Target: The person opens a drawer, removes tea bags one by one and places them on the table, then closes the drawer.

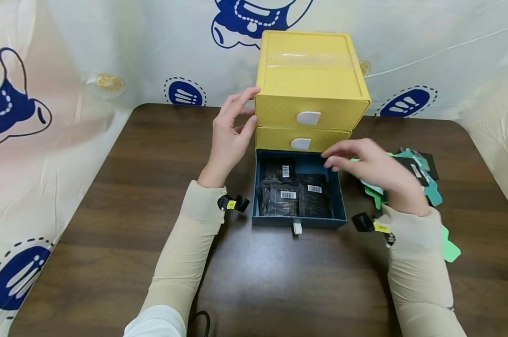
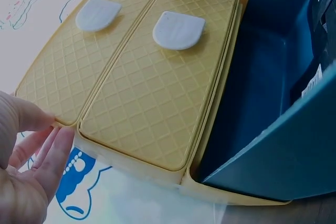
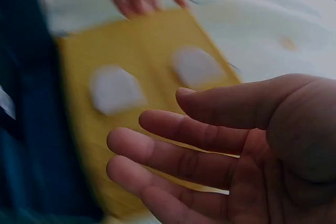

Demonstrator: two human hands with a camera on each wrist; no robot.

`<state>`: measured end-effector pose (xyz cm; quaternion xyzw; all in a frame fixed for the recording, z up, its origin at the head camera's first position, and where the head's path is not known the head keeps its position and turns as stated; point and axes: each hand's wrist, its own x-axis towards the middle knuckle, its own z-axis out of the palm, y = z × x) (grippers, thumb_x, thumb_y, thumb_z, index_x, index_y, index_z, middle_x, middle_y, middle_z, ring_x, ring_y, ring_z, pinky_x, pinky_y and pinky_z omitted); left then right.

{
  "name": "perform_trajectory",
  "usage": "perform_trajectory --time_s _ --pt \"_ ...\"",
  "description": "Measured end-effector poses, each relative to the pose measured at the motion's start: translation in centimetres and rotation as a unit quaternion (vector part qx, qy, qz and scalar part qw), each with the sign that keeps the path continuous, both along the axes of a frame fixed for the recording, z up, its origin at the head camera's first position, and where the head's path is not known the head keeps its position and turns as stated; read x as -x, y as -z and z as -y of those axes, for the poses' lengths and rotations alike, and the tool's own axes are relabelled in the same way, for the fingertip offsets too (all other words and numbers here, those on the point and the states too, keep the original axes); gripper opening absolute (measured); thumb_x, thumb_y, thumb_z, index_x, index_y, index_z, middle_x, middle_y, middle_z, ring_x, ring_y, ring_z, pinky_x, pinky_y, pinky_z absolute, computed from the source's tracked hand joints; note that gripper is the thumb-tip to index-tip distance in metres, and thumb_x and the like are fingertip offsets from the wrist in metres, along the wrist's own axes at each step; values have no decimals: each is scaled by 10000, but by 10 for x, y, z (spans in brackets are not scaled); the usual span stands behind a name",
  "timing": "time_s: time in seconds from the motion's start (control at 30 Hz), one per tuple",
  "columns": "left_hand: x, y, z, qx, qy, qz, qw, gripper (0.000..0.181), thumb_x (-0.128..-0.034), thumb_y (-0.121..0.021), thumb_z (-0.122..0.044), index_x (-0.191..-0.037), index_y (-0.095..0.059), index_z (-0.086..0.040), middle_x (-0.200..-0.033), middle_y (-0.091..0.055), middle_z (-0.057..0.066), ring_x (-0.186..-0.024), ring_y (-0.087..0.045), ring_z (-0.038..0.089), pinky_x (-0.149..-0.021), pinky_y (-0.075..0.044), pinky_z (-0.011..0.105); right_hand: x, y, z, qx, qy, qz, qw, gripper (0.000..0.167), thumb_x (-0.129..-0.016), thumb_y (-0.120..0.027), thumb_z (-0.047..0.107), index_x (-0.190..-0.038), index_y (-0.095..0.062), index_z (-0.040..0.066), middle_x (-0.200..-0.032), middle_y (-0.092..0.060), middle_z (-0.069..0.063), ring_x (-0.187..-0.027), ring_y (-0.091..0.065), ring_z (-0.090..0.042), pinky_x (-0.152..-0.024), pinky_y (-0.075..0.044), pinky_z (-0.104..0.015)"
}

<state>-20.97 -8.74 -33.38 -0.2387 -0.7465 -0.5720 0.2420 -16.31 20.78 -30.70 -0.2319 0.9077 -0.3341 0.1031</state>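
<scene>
A yellow drawer box (image 1: 313,79) stands at the back of the table, its lowest drawer (image 1: 298,222) pulled out. That dark blue drawer holds several black packets (image 1: 315,199) with white barcode labels. My left hand (image 1: 233,133) touches the box's left side with extended fingers and thumb; the left wrist view shows them at the corner beside the yellow drawer fronts (image 2: 147,98). Over the drawer's back right corner is my right hand (image 1: 373,168), fingers slightly bent. In the right wrist view this hand (image 3: 210,156) has nothing between thumb and fingers.
A loose pile of green and black flat pieces (image 1: 431,192) lies to the right of the drawer, partly behind my right hand. A light green piece (image 1: 449,245) sits by the right sleeve. Printed white sheeting (image 1: 132,56) hangs behind the dark wooden table (image 1: 132,220).
</scene>
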Motion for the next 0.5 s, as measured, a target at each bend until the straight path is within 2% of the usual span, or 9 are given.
perform_trajectory --time_s 0.1,0.2,0.33,0.5 --pt "0 0 0 -37 -1 -10 10000 440 -944 -600 41 -1364 -593 -92 -1287 -586 105 -1028 -677 230 -744 -634 351 8 6 20 -106 -275 315 9991 247 -1013 -561 144 -1178 -681 5 -1037 -731 -141 -912 -659 -281 -743 -517 -187" --pt "-2 -1 2 -48 21 65 10000 452 -942 -600 46 -1372 -588 -92 -1293 -584 110 -1033 -678 228 -750 -634 361 16 9 29 -275 -428 405 9979 247 -1008 -568 144 -1170 -685 -1 -1009 -719 -150 -879 -633 -270 -722 -508 -231" --pt "-2 -5 3 -31 61 430 9991 462 -939 -624 19 -1377 -593 -127 -1291 -596 90 -1046 -678 214 -778 -631 352 28 12 35 -638 -690 502 9943 257 -1007 -562 137 -1169 -681 -23 -975 -705 -158 -850 -627 -231 -701 -486 -292" --pt "0 -11 6 -80 64 852 9963 459 -939 -651 -32 -1377 -594 -158 -1253 -630 96 -1056 -680 226 -779 -624 312 40 17 45 -1189 -1128 882 9825 287 -1003 -551 137 -1188 -664 -51 -1001 -706 -162 -850 -621 -214 -772 -527 -351"
